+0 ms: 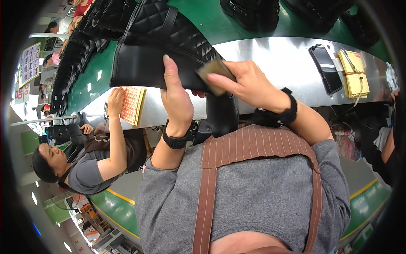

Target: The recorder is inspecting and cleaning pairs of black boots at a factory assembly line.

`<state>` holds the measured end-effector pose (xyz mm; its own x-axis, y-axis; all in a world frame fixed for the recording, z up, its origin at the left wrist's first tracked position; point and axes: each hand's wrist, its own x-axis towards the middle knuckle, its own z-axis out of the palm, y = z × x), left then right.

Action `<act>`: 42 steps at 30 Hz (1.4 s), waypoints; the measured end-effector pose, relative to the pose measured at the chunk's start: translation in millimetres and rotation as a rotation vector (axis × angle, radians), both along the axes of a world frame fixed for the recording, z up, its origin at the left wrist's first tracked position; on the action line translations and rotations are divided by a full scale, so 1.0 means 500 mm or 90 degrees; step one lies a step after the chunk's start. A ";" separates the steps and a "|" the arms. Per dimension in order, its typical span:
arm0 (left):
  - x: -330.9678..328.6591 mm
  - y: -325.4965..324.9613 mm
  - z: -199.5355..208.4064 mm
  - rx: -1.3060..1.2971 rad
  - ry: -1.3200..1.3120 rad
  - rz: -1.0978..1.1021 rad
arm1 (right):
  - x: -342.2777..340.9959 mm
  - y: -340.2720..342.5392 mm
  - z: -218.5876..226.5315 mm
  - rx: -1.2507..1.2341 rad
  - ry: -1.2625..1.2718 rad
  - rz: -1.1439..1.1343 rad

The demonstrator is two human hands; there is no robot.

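Note:
A tall black boot [141,63] with a quilted panel and a strap lies across the near side of the bench. My left hand [177,103] grips its shaft, thumb on the smooth leather and the other fingers mostly hidden beneath. In my right hand [253,84] is a tan pad [216,75], pinched between thumb and fingers and pressed against the boot beside the quilting. Motion blurs the pad, so its material is unclear. A dark, rounded part [223,113] extends below the pad toward my apron; I cannot tell whether it belongs to the same boot.
On the metal bench edge [275,63] lie a black phone [325,69] and a yellow notepad [354,74] with a pen. Black boots [249,15] stand on the green surface beyond; more line the left. A co-worker's hand [116,101] touches an orange-patterned pad [133,106].

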<state>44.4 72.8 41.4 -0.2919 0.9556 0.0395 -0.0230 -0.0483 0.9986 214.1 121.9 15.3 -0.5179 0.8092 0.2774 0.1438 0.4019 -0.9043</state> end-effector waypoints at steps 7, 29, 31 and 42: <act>-0.012 -0.006 -0.005 0.023 -0.019 -0.001 | 0.037 0.002 -0.040 -0.051 0.006 -0.032; -0.018 -0.014 -0.018 0.029 -0.063 0.005 | 0.036 -0.008 -0.010 -0.119 -0.151 0.053; -0.022 -0.015 -0.018 0.017 -0.057 0.026 | 0.032 -0.006 0.000 0.024 -0.261 0.184; -0.019 -0.017 -0.008 0.017 -0.061 0.065 | 0.002 0.011 0.060 -0.034 -0.358 0.329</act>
